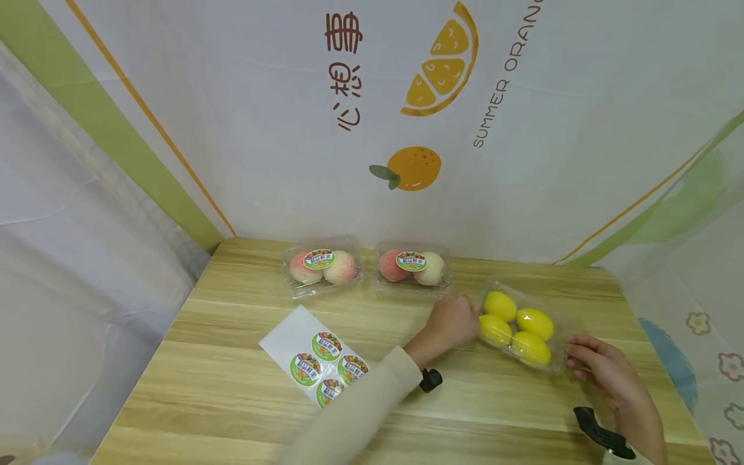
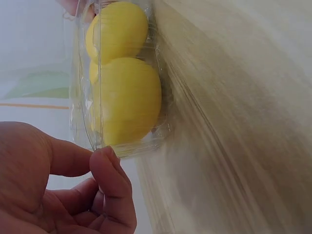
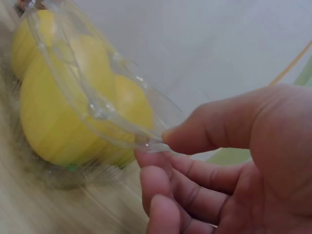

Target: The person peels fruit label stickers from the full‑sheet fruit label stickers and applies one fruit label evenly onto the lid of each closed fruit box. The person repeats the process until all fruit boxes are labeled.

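Wooden table (image 1: 232, 387); peach boxes (image 1: 323, 266) nearby

Cream sleeve (image 1: 372, 403), black wrist-worn cameras (image 1: 431, 380)

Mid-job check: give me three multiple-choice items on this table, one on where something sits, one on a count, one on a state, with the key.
1. Where does the sticker sheet lie?
A. On the table's left half, in front of the peach boxes
B. Under the lemon box
C. At the table's right edge

2. How many lemons are in the clear lemon box?
A. Two
B. Four
C. Six

3. What is the right hand doing?
A. Resting flat on the table
B. Pinching the lemon box's rim
C. Peeling a sticker

Key: 1 A, the head view shows the sheet left of centre, nearer the person than the two peach boxes. 2 B, four yellow fruits show in the head view. 3 B, the right wrist view shows thumb and fingers closed on the clear rim; the left hand touches the box's other end.
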`<state>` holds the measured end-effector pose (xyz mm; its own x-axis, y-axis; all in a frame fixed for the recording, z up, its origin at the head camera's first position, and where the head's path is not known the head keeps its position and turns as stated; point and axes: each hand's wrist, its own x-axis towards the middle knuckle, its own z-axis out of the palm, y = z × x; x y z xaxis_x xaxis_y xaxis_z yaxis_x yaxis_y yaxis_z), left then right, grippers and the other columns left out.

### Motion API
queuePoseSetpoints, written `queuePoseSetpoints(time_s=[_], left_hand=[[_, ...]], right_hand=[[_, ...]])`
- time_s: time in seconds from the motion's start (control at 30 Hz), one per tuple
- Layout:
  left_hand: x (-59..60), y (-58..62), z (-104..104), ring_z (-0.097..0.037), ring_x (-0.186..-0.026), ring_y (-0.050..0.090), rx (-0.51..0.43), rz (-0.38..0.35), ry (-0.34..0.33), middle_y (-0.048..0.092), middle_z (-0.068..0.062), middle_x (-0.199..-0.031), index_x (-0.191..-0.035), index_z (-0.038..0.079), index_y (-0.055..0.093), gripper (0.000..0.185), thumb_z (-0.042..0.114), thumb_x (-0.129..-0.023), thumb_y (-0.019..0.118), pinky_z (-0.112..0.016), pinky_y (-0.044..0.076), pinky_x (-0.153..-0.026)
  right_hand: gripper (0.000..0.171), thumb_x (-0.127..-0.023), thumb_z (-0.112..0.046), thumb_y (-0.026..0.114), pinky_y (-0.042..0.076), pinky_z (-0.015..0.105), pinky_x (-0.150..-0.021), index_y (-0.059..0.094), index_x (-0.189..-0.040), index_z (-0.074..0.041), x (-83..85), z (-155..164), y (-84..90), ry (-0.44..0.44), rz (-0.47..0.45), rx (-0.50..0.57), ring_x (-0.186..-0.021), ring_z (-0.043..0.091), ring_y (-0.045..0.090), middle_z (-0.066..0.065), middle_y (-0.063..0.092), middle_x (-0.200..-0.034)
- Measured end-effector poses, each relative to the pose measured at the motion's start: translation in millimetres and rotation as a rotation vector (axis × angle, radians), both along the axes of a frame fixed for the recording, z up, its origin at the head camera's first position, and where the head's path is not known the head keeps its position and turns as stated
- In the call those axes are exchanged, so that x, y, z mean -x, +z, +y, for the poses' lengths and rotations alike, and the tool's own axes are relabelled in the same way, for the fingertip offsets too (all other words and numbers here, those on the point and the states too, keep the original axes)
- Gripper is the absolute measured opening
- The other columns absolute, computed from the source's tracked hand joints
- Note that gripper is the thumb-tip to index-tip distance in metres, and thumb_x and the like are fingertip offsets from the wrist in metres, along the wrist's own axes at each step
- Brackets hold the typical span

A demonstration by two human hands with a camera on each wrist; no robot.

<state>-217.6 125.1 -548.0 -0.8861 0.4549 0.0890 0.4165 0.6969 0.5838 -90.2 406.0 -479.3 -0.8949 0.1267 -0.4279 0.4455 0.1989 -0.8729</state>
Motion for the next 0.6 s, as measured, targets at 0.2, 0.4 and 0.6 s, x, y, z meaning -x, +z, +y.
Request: queuePoseSetpoints(time_s=[0.2, 0.4, 0.6], left_hand=[[-17.5, 25.8, -18, -0.010, -0.048, 0.038, -0.060, -0.046, 0.019, 0.035, 0.007, -0.053, -0.055, 0.019, 0.043, 0.049, 0.014, -0.102, 0.058, -0.029, 0.037, -0.046], [-23.2, 22.6, -26, -0.008, -0.048, 0.040, -0.092, -0.055, 0.025, 0.035, 0.009, -0.052, -0.056, 0.021, 0.043, 0.047, 0.016, -0.101, 0.058, -0.027, 0.037, -0.046], [-44.8, 69.3, -48, -0.010, -0.052, 0.043, -0.155, -0.213, 0.036, 0.043, 0.005, -0.058, -0.060, 0.016, 0.052, 0.042, 0.009, -0.101, 0.061, -0.024, 0.036, -0.048]], right_hand=[[0.016, -0.115, -0.018, 0.060, 0.059, 0.025, -0.075, 0.074, -0.114, -0.025, 0.3, -1, -0.2, 0.031, 0.004, -0.019, -0.086, 0.006, 0.067, -0.013, 0.071, -0.097], [0.015, -0.115, -0.017, 0.059, 0.059, 0.026, -0.075, 0.072, -0.122, -0.015, 0.3, -5, 1.2, 0.067, 0.028, -0.056, -0.085, 0.007, 0.066, -0.010, 0.070, -0.097], [0.018, -0.115, -0.016, 0.059, 0.060, 0.026, -0.076, 0.072, -0.127, -0.010, 0.4, -8, 3.9, 0.085, 0.033, -0.068, -0.086, 0.008, 0.066, -0.010, 0.070, -0.098]])
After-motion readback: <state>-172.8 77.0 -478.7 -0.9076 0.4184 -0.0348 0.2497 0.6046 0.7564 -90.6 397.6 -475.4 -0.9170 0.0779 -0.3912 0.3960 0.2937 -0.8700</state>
